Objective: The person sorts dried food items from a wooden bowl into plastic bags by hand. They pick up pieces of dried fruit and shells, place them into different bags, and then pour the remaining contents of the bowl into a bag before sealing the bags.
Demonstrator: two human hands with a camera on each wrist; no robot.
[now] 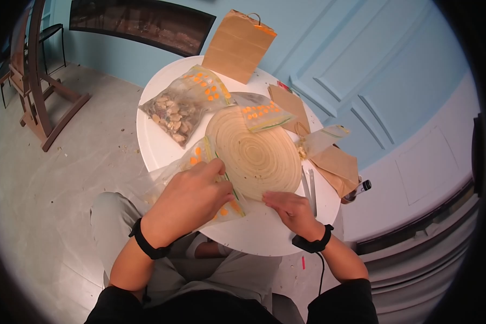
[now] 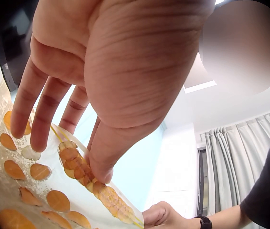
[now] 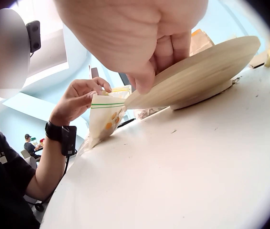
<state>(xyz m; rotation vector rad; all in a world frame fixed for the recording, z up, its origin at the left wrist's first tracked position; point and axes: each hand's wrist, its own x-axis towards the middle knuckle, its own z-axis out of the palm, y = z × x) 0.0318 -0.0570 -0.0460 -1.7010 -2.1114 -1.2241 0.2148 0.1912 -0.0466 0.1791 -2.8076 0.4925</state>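
My left hand point(image 1: 191, 191) pinches the top edge of a clear zip bag point(image 3: 105, 119) with orange dots, which hangs at the near left rim of a round wooden turntable point(image 1: 254, 154). In the left wrist view the thumb lies on one side of the bag's mouth and several fingers on the other. At the turntable's near edge rests my right hand point(image 1: 291, 209), its fingertips on the rim. From the right wrist view, the wooden disc stands on a smaller base above the white table point(image 3: 182, 157).
Left behind lies a zip bag of dried pieces point(image 1: 173, 116). Another dotted bag point(image 1: 264, 116) overlaps the turntable. A tall paper bag point(image 1: 240, 46) stands at the back. Metal tongs point(image 1: 312, 191), a small zip bag point(image 1: 321, 141) and a folded paper bag point(image 1: 337, 168) lie at the right.
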